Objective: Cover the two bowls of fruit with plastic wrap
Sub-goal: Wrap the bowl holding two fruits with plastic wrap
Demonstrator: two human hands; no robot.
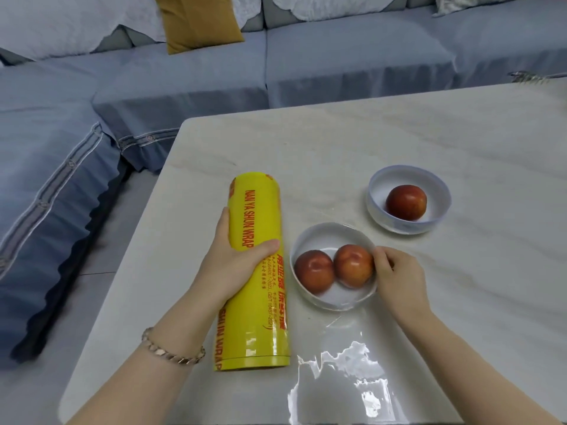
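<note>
We hold the yellow roll of plastic wrap (pixel 256 271) flat on the bench (pixel 460 133) with the left hand (pixel 236 256), which is closed around the roll near its middle, thumb on top. The roll lies lengthwise, just to the left of the near bowl (pixel 329 233). The right hand (pixel 399 271) rests against the right rim of that bowl, fingers curled; we judge it is pinching or pressing film at the rim, though the film there is too clear to confirm. The near bowl holds two red fruits (pixel 334 268). The far bowl (pixel 409 174) holds one fruit (pixel 406 202) and stands apart, up and to the right. A glossy sheet of film (pixel 343 372) lies wrinkled on the bench at the near edge.

Step in hand, as we judge it: covering the near bowl.

1. Keep the roll pinned so that it cannot turn freely.
2. Draw the film taut across the bowl mouth before pressing down.
3. Press the film onto the outer wall all round the rim.
4. Steady the bowl; it is light and may slide.

The far bowl appears uncovered, but we cannot be certain.
</note>
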